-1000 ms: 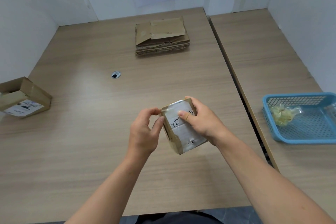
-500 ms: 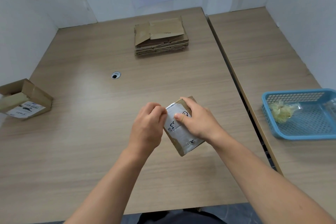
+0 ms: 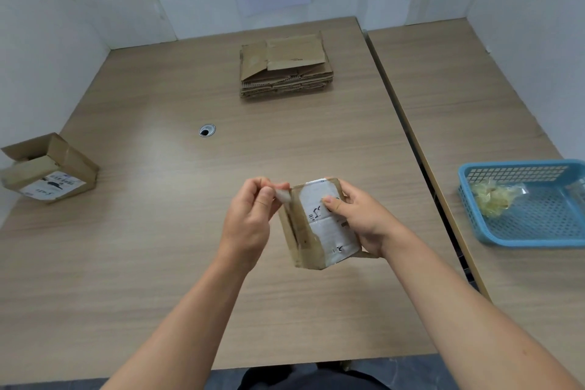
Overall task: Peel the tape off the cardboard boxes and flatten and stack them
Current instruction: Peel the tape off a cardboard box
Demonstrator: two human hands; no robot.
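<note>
Head view: left hand point(image 3: 250, 222) fingers pinch the tape point(image 3: 282, 197) end, just left of the box point(image 3: 305, 244). Right hand point(image 3: 361, 218) grips the box.

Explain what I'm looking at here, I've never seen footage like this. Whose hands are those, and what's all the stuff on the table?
There is no machine here. A person wears a wide-angle camera on the head, looking forward and down, so you see their own two arms. The right hand holds a small cardboard box over the wooden table. The left hand pinches a loose end of tape at the box's top corner. At the table's far end lies a stack of flattened boxes. At its left edge sits an open box with a label. On the neighbouring table to the right, a blue basket holds crumpled clear material, probably peeled tape.
</note>
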